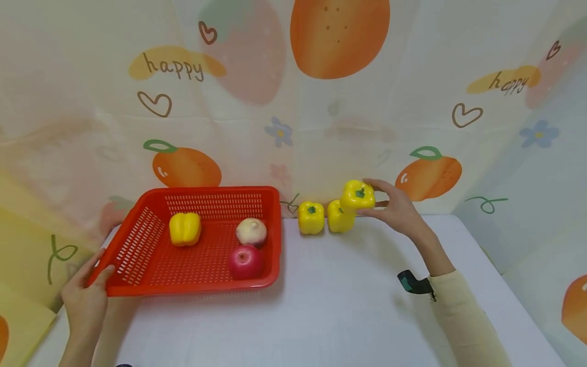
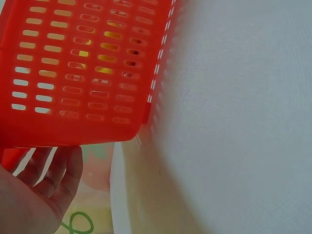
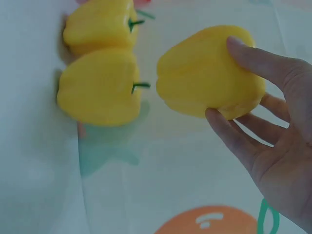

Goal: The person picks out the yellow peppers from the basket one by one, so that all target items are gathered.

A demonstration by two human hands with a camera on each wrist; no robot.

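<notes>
My right hand (image 1: pixel 398 208) grips a yellow bell pepper (image 1: pixel 359 194) and holds it raised, near two more yellow bell peppers that stand on the table. One of these, a bell pepper (image 1: pixel 340 218), is partly hidden behind the held one; the other pepper (image 1: pixel 311 218) stands to its left. In the right wrist view, thumb and fingers wrap the held pepper (image 3: pixel 209 73). My left hand (image 1: pixel 87 293) grips the left rim of a red plastic basket (image 1: pixel 192 291). Inside lie a yellow bell pepper (image 1: pixel 185 229), a pale whitish-purple round vegetable (image 1: pixel 251 232) and a red apple (image 1: pixel 246 262).
The white table (image 1: pixel 321 316) runs up to a fruit-printed cloth (image 1: pixel 330 142) at the back. A black strap end (image 1: pixel 415 283) sticks out from the right wrist. The basket takes up the left side of the table.
</notes>
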